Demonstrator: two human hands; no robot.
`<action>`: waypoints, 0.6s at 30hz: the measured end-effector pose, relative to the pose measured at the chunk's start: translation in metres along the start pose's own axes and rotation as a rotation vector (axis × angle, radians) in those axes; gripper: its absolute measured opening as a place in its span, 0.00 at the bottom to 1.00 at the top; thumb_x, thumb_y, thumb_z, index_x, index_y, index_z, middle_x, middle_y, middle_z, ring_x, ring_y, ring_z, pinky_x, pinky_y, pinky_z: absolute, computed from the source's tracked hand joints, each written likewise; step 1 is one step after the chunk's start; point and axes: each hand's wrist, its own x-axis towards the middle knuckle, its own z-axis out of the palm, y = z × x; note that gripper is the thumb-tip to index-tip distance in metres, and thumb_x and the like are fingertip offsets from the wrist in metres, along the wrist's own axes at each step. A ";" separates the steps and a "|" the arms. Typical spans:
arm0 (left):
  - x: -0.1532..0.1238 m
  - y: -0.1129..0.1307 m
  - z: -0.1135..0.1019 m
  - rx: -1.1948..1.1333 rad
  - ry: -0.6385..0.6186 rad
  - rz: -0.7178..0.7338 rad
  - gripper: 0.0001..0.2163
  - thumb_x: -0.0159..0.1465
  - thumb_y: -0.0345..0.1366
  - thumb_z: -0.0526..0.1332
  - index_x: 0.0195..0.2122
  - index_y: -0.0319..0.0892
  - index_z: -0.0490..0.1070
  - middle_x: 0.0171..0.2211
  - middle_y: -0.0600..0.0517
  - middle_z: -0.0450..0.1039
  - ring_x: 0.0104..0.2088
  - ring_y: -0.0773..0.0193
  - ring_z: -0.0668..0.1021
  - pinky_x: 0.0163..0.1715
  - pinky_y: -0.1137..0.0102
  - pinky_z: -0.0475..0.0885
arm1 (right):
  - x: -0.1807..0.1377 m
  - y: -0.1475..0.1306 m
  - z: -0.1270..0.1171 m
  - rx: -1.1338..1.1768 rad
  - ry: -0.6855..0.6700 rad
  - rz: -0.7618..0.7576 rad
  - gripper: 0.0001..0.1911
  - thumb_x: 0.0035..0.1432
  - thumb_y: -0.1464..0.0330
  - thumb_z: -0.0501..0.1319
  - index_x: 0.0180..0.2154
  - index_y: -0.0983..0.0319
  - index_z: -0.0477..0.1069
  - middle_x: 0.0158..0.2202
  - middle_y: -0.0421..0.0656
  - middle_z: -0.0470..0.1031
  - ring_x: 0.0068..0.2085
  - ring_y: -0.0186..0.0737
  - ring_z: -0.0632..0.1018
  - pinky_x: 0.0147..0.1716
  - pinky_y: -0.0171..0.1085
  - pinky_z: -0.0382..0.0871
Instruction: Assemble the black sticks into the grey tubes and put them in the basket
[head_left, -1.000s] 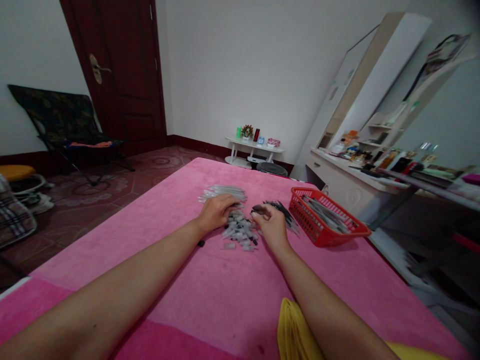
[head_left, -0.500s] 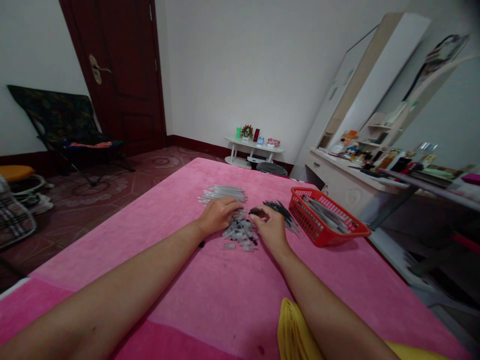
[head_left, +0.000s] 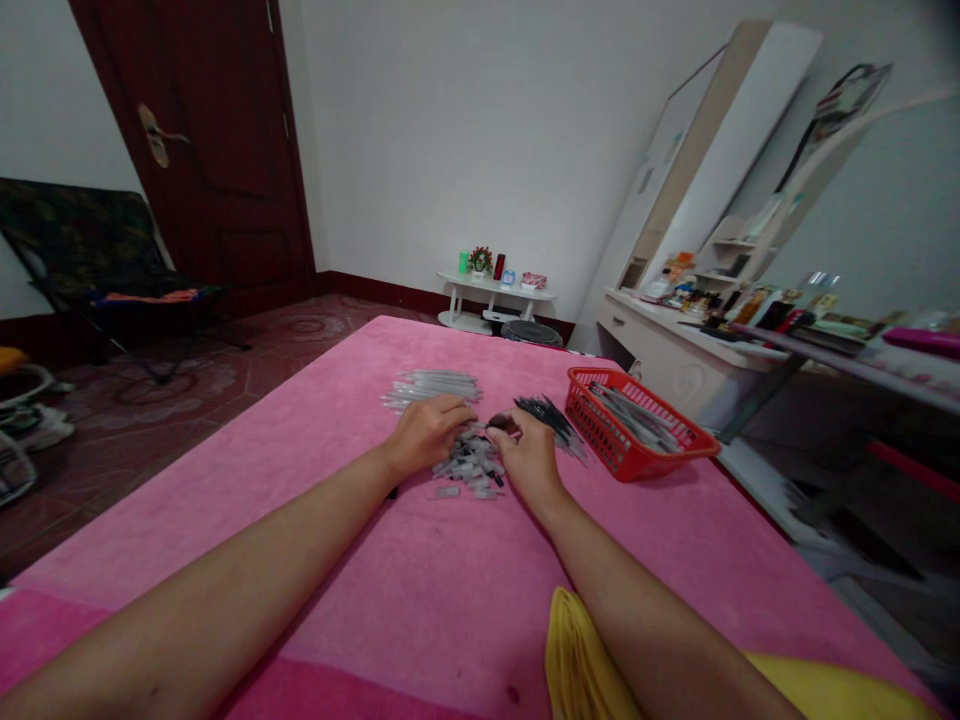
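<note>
My left hand (head_left: 429, 432) is closed with curled fingers at the left edge of a pile of small clear, whitish and black plastic pieces (head_left: 472, 462); what it grips is hidden. Across the pile, my right hand (head_left: 531, 455) is closed in a pinch, and a small dark bit shows at its fingertips, too small to name. Just beyond the left hand lies a bundle of clear tubes like pen barrels (head_left: 435, 386). Thin dark sticks resembling pen refills (head_left: 555, 420) lie beside the right hand, fanned toward the basket.
A red plastic basket (head_left: 622, 465) holding slim grey, pen-like sticks stands at the right on the pink cloth-covered table (head_left: 420, 590). Yellow fabric (head_left: 581, 660) lies by my right forearm. Beyond are a low white table (head_left: 495, 284), a cluttered dresser (head_left: 667, 340) and a folding chair (head_left: 82, 250).
The view has turned slightly right, so everything sits a little farther left. Both hands keep nearly the same place and pose at the pile.
</note>
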 end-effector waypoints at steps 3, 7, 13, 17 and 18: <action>0.003 0.005 -0.001 0.008 0.007 0.021 0.09 0.61 0.27 0.56 0.40 0.41 0.73 0.35 0.48 0.75 0.37 0.62 0.76 0.36 0.70 0.71 | 0.000 0.003 -0.001 -0.003 0.005 0.008 0.06 0.52 0.69 0.57 0.28 0.63 0.72 0.27 0.41 0.75 0.30 0.37 0.74 0.31 0.34 0.64; 0.007 0.016 0.001 0.031 -0.017 0.091 0.10 0.61 0.26 0.54 0.39 0.42 0.73 0.33 0.48 0.75 0.35 0.63 0.76 0.34 0.70 0.71 | 0.000 0.001 -0.004 -0.049 -0.013 0.028 0.13 0.56 0.66 0.55 0.23 0.62 0.70 0.20 0.38 0.69 0.25 0.35 0.69 0.26 0.33 0.58; 0.006 0.016 0.007 -0.061 0.040 0.016 0.09 0.61 0.29 0.56 0.40 0.42 0.73 0.35 0.48 0.75 0.37 0.63 0.76 0.36 0.70 0.72 | 0.002 -0.002 -0.006 0.102 0.071 0.095 0.11 0.54 0.65 0.55 0.25 0.63 0.70 0.23 0.38 0.71 0.27 0.35 0.71 0.27 0.32 0.62; 0.004 0.006 0.006 -0.123 0.070 -0.072 0.08 0.61 0.28 0.57 0.40 0.42 0.73 0.35 0.49 0.75 0.37 0.62 0.77 0.38 0.68 0.72 | 0.005 0.006 -0.006 0.321 0.107 0.222 0.08 0.48 0.66 0.58 0.28 0.63 0.72 0.26 0.41 0.74 0.28 0.37 0.74 0.28 0.34 0.68; 0.004 0.005 0.006 -0.124 0.075 -0.087 0.08 0.61 0.28 0.56 0.39 0.42 0.73 0.35 0.49 0.75 0.37 0.62 0.77 0.38 0.68 0.72 | 0.005 0.007 -0.006 0.347 0.101 0.224 0.08 0.47 0.66 0.59 0.29 0.63 0.72 0.27 0.41 0.75 0.29 0.38 0.75 0.29 0.35 0.69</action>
